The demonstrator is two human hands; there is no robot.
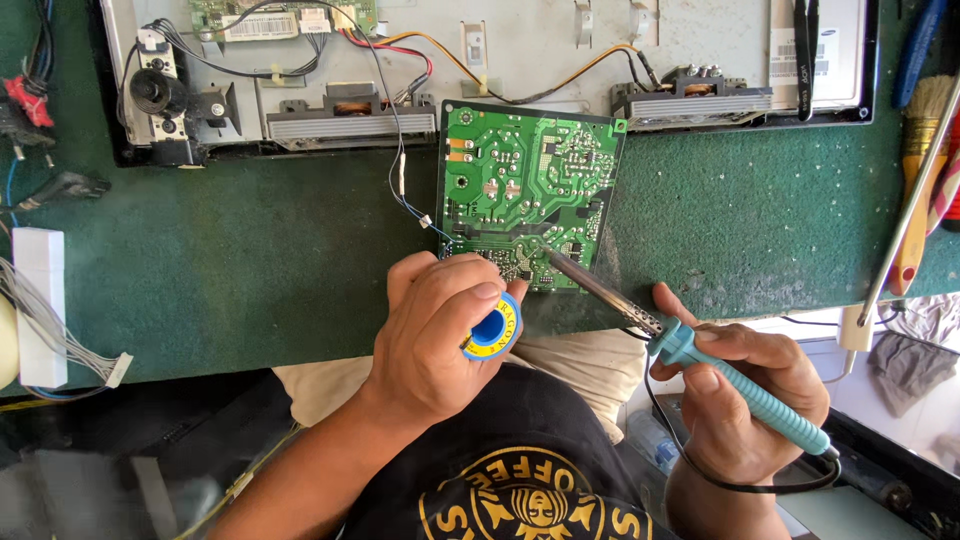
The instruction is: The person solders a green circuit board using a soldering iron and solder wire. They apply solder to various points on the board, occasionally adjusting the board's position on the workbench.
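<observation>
At bench edge, soldering iron (690, 352) tip meets circuit board (528, 190).

A bright green circuit board (530, 190) with silver solder dots lies on a dark green felt table (250, 260). The left hand (435, 335) holds a blue and yellow solder spool (492, 328). The right hand (745, 395) grips a soldering iron (690, 350) with a teal handle and black cord. Far left, a white block (40, 305).

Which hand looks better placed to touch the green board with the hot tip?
Right hand, probably: it grips the soldering iron, tip already at the circuit board. The left hand holds a solder spool.
</observation>
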